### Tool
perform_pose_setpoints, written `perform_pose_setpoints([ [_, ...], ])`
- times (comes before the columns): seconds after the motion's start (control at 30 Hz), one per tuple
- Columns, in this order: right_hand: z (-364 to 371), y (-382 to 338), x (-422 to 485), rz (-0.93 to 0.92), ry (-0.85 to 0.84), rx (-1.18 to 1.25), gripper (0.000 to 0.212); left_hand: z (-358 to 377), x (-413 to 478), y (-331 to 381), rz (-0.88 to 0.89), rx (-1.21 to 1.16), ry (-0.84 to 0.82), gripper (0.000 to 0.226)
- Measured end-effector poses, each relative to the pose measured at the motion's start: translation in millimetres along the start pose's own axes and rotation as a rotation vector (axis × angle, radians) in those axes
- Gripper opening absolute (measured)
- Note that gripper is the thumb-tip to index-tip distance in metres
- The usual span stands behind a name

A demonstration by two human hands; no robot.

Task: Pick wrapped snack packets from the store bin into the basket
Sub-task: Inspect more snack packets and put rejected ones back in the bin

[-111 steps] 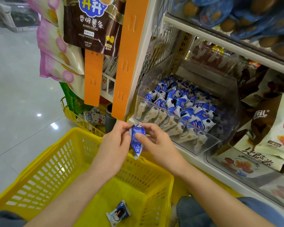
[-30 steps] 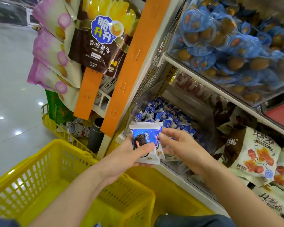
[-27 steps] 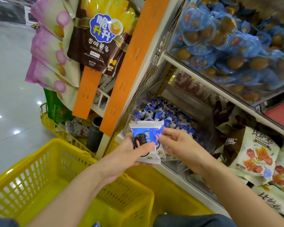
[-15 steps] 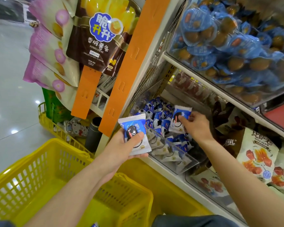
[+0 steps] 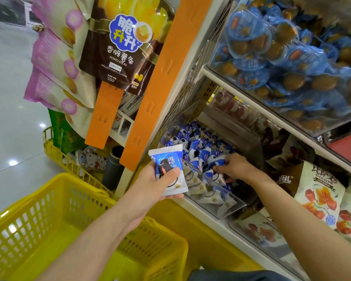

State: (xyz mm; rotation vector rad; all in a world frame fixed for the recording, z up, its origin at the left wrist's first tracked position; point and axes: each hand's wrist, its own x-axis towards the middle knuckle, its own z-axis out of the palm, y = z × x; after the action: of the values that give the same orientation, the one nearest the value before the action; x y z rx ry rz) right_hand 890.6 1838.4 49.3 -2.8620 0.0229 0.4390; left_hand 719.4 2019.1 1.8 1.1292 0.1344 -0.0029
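Observation:
My left hand [image 5: 160, 183] holds a blue-and-white snack packet [image 5: 168, 169] upright in front of the shelf, thumb pressed across its face. My right hand [image 5: 234, 168] is down inside the clear store bin [image 5: 229, 201], fingers curled on a blue-and-white packet [image 5: 218, 163] among the heap of several like it. The yellow basket [image 5: 49, 199] sits low at the left, below my left forearm; its floor is mostly hidden by my arm.
An orange shelf upright [image 5: 160, 78] stands left of the bin. Hanging potato-stick bags [image 5: 120, 43] and pink bags fill the upper left. A shelf above holds blue-wrapped eggs [image 5: 282, 57]. Brown-and-white snack bags [image 5: 320, 191] lie right of the bin. A second yellow basket [image 5: 55, 151] stands behind.
My right hand let go of the shared packet, reached into the bin and dropped lower onto the heap, taking hold of another packet. My left hand kept its packet and shifted slightly left.

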Motion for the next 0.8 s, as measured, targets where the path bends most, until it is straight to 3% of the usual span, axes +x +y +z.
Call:
perform_pose_setpoints([
  [0.13, 3, -6, 5, -0.003, -0.069, 0.019, 0.025, -1, 0, 2, -0.001, 0.003, 0.005, 0.039],
  [0.3, 14, -11, 21, 0.009, 0.108, 0.267, 0.024, -3, 1, 0, 0.003, -0.005, 0.014, 0.037],
  [0.43, 20, -18, 33, 0.076, 0.027, 0.432, 0.032, -3, 4, -1, 0.003, -0.010, 0.022, 0.032],
  [0.57, 23, -17, 33, 0.121, -0.031, 0.368, 0.030, -3, 4, -2, -0.005, 0.024, 0.013, 0.031],
  [0.7, 22, -21, 23, 0.029, 0.105, 0.045, 0.048, -2, 4, -7, 0.013, 0.066, -0.010, 0.030],
  [0.8, 22, -20, 6, -0.164, 0.250, -0.008, 0.042, -4, 2, -12, 0.020, 0.113, -0.013, 0.029],
])
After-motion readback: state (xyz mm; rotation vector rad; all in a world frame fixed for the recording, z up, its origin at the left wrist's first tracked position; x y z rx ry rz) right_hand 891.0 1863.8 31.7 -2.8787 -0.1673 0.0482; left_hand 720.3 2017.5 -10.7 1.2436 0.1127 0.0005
